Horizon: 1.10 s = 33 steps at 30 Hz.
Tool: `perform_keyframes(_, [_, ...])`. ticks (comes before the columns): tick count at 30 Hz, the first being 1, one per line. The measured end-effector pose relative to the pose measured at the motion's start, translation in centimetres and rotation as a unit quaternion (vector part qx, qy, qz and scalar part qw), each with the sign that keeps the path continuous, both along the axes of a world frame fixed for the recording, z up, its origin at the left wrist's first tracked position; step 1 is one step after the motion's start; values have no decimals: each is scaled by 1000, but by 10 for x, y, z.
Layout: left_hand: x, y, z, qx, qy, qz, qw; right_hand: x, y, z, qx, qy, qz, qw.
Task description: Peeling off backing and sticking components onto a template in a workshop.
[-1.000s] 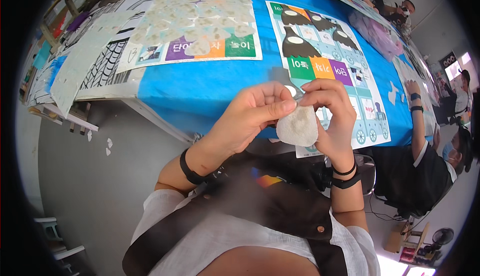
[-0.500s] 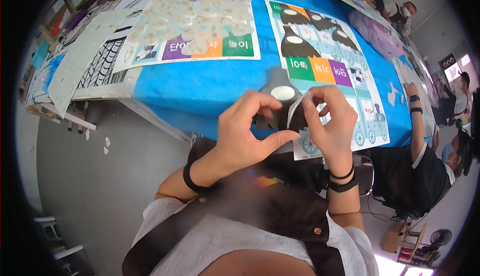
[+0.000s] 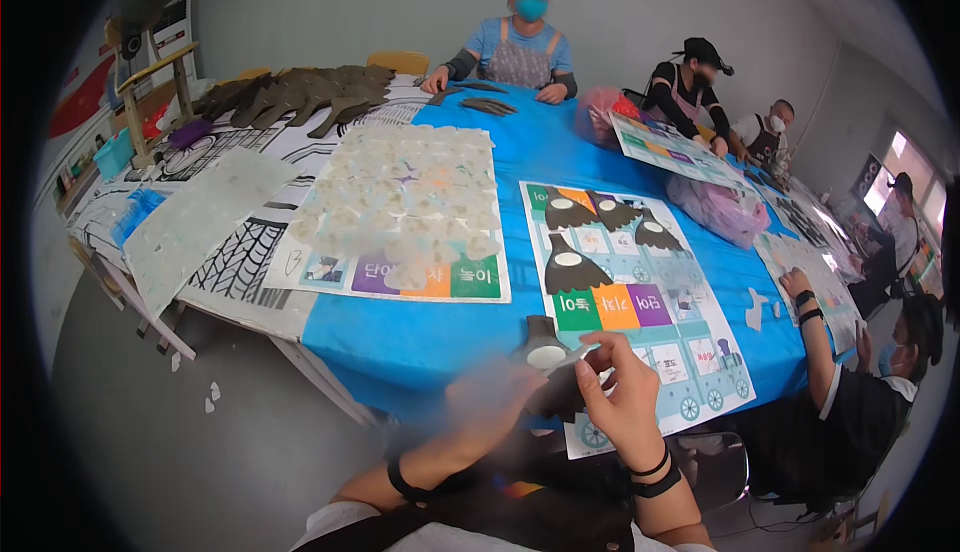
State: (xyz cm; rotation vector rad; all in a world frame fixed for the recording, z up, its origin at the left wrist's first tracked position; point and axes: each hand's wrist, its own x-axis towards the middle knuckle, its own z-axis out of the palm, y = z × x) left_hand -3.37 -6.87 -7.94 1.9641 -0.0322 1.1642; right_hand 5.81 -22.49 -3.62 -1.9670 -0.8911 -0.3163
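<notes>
Dark bottle-shaped cutout (image 3: pixel 548 352) with a pale round patch, held between both hands just above the near edge of the blue table (image 3: pixel 420 337), low centre of view. Right hand (image 3: pixel 625 402) fingers curled and closed on the cutout's right side, thumb and forefinger pinching near the pale patch; two black bands on that wrist. Left hand (image 3: pixel 490 402) motion-blurred, at the cutout's left lower side; cannot tell whether its fingers are closed on the piece or just touching. Black band on the left wrist too.

Just beyond the hands: game sheet (image 3: pixel 640 322) with coloured squares and train-wheel drawings, flat on the table, near corner hanging over the edge. Three or four more dark bottle shapes (image 3: pixel 572 270) lie on its far half. Left of it, a second sheet (image 3: pixel 400 217) covered with pale translucent pieces, coloured squares along its near edge. Further left, black-and-white patterned sheet (image 3: pixel 235 262) and a pale plastic sheet (image 3: pixel 195 227) lying tilted over it.

Right side: seated person in black (image 3: pixel 860 412), arm stretched onto the table. Pink plastic bag (image 3: pixel 715 207) mid-right.

Far end: pile of dark brown cutouts (image 3: pixel 300 97), person in a blue top with apron (image 3: pixel 515 47) with hands on the table, another person in a black cap (image 3: pixel 685 87) leaning over a sheet. Grey floor (image 3: pixel 180 452) at lower left with small white scraps.
</notes>
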Motion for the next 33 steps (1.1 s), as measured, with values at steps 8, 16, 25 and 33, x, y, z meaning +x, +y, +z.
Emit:
perform_keyframes(8, [3,10,5,6,-25,-16,1000,11,0,-6,-10,-22,33,999])
perform_keyframes(16, [-1,2,-1,-49,10,-16,999,5,-7,-11,-69,-102,-22,992])
perform_keyframes(25, [3,10,-3,-83,52,-15,995,14,1,-12,-64,-71,-22,995])
perform_keyframes(33, [-1,7,-23,-173,65,-67,980,9,-11,-28,-48,-28,3,998])
